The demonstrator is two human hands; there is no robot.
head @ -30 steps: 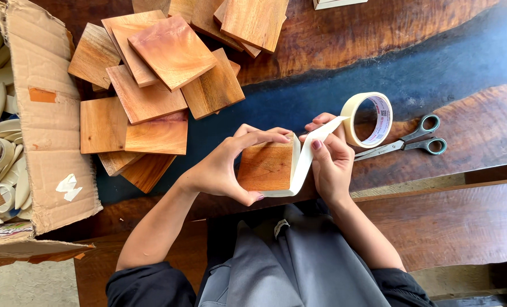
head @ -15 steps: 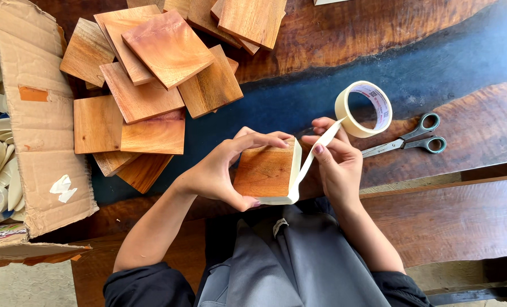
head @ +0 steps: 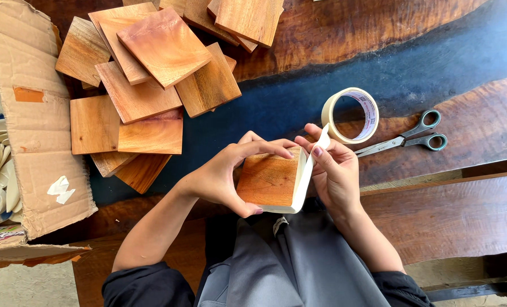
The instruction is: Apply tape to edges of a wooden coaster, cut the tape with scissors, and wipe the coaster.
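At the lower centre of the frame the person held a square wooden tile (head: 267, 181) just above the lap, at the near edge of the bench (head: 464, 131). The left hand (head: 222, 179) gripped it from the left, thumb under the near edge and fingers (head: 267, 146) curled over the far edge, clamped on the wood. The right hand (head: 334, 173) sat at the tile's right edge, its fingers pinched together on a strip of masking tape (head: 307, 170) running along that edge, the free end standing up toward the tape roll (head: 350, 115).

Handling, as judged: the tile looked stiff and light enough for one hand, with a smooth, possibly slippery face; best held by opposite edges, as here. The tape looked thin, soft and prone to creasing or sticking to itself, so it wanted a hold close to the tile's edge.

The roll stood on the bench right of centre, with grey-handled scissors (head: 407, 137) beside it, further right. A loose heap of wooden squares (head: 151, 74) filled the upper left, and an open cardboard box (head: 34, 131) sat at the left edge.

Not determinable: the tile's underside and far edge, whether the strip was cut from the roll, how far the tape adhered, and the box contents, which were cropped.
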